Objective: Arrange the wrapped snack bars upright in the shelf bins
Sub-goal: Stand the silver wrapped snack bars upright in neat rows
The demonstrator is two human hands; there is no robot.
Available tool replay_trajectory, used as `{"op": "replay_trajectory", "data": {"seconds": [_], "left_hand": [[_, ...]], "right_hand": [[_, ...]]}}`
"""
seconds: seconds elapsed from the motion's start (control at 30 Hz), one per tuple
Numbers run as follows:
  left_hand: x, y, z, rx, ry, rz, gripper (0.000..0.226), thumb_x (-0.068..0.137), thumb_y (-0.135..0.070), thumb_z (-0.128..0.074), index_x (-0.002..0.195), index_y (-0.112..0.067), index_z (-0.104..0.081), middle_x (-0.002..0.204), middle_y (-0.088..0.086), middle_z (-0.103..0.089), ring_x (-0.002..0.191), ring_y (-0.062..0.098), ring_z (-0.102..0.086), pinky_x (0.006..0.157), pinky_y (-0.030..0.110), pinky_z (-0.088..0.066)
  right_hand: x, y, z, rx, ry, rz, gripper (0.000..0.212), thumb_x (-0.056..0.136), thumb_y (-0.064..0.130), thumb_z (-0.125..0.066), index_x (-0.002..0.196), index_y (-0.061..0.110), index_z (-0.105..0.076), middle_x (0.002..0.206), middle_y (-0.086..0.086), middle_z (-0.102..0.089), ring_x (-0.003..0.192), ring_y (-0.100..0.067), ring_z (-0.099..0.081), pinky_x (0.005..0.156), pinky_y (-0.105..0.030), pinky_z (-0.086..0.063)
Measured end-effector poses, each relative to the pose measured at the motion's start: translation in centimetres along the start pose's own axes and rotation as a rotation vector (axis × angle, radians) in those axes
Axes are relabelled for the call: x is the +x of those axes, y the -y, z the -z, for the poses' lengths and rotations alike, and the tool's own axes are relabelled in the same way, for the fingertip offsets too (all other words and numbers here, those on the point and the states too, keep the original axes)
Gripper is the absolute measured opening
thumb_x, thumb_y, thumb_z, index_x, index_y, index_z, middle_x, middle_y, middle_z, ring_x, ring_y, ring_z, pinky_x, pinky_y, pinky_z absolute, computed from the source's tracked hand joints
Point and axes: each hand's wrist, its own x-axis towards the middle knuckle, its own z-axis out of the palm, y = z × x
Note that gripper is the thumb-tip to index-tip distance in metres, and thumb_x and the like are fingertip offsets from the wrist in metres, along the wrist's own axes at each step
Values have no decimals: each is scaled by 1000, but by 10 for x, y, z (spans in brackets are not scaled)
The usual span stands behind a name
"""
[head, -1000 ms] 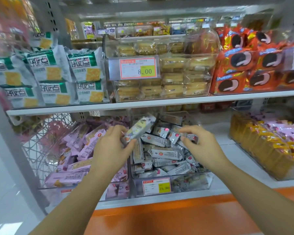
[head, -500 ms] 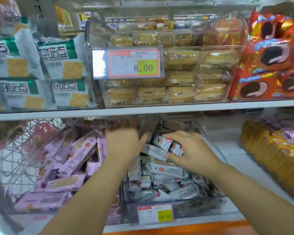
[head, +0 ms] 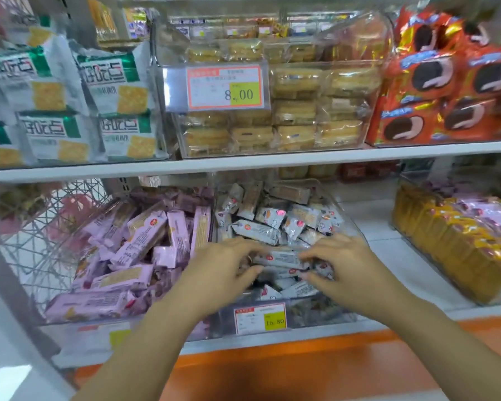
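Two hands: left hand (head: 224, 273), right hand (head: 350, 270). One snack bar (head: 279, 258) between them. Two readable tags: lower tag (head: 260, 318), upper tag (head: 225, 86).

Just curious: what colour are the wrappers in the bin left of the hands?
Pale lilac; the wrappers show best in the head view.

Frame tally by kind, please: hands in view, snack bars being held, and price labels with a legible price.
Hands: 2, left hand and right hand
Bars held: 1, the silver bar pinched between both
Legible price labels: 2, the 8.00 label and the 16.80 label
Total: 5
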Motion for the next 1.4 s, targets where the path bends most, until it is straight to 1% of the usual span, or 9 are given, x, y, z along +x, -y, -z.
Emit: {"op": "replay_trajectory", "data": {"seconds": [0.2, 0.37, 0.5, 0.7, 0.8, 0.93, 1.13, 1.3, 1.4], "left_hand": [[-1, -20, -18, 106, 233, 34, 44, 94, -43, -49, 136, -32, -44, 131, -3, -55, 114, 18, -53, 91, 33, -47], [-5, -19, -31, -90, 308, 79, 30, 98, -38, -43, 126, -30, -53, 101, -5, -61, 75, 14, -58, 74, 31, -48], [-6, -12, -27, -225, 328, 101, 21, 95, -33, -51, 114, -31, -60, 109, -4, -62, 96, 16, -61, 88, 36, -49], [-4, -10, -22, -134, 264, 39, 26, 94, -22, -55, 119, -25, -62, 110, -11, -54, 99, 4, -54, 85, 12, -41], [4, -12, -23, -5, 282, 45, 29, 93, -22, -56, 122, -23, -62, 120, -6, -60, 105, 10, -57, 94, 24, -43], [11, -12, -20, 113, 298, 52, 14, 91, -21, -58, 100, -25, -67, 98, -6, -68, 89, 10, -62, 83, 30, -51], [3, 4, -2, 158, 57, 13, 11, 92, -18, -54, 95, -21, -64, 92, -7, -63, 84, 13, -59, 78, 34, -50], [-13, 14, -6, 277, -69, -78, 7, 91, -23, -58, 88, -23, -65, 85, -12, -67, 83, 9, -60, 115, 35, -16], [-19, 23, -7, 231, -105, -84, 11, 83, -18, -67, 76, -25, -62, 74, -15, -59, 77, 8, -56, 113, 45, -24]], "right_hand": [[-12, -7, 6, -111, 253, 0, 44, 89, 46, -56, 131, 40, -48, 131, 21, -49, 123, -9, -32, 103, -29, -23], [-5, -13, 6, -33, 330, -14, 44, 86, 43, -61, 129, 39, -50, 127, 20, -51, 116, -8, -31, 101, -28, -29], [-3, -14, 5, 179, 334, -117, 40, 78, 41, -71, 115, 45, -57, 109, 15, -45, 110, -6, -35, 97, -28, -37], [-3, -13, 10, 265, 270, -133, 33, 72, 39, -76, 102, 43, -63, 94, 22, -45, 92, 14, -37, 83, -15, -36], [1, -10, 13, 242, 241, -115, 29, 75, 38, -74, 103, 37, -66, 90, 25, -50, 94, 8, -46, 84, -13, -39], [6, -8, 23, 340, 86, -117, 17, 80, 34, -69, 97, 36, -68, 91, 31, -57, 89, 14, -52, 74, -3, -39], [-7, -9, 15, 577, -459, -237, 18, 86, 23, -64, 89, 41, -61, 78, 16, -63, 61, -14, -56, 52, -18, -43], [-7, -16, -2, 754, -874, -462, 11, 85, 16, -68, 86, 27, -65, 88, -2, -67, 78, -10, -64, 64, -12, -47], [6, -26, -4, 777, -917, -601, 8, 84, 19, -70, 90, 17, -67, 91, -1, -68, 80, -1, -62, 67, -9, -47]]}}
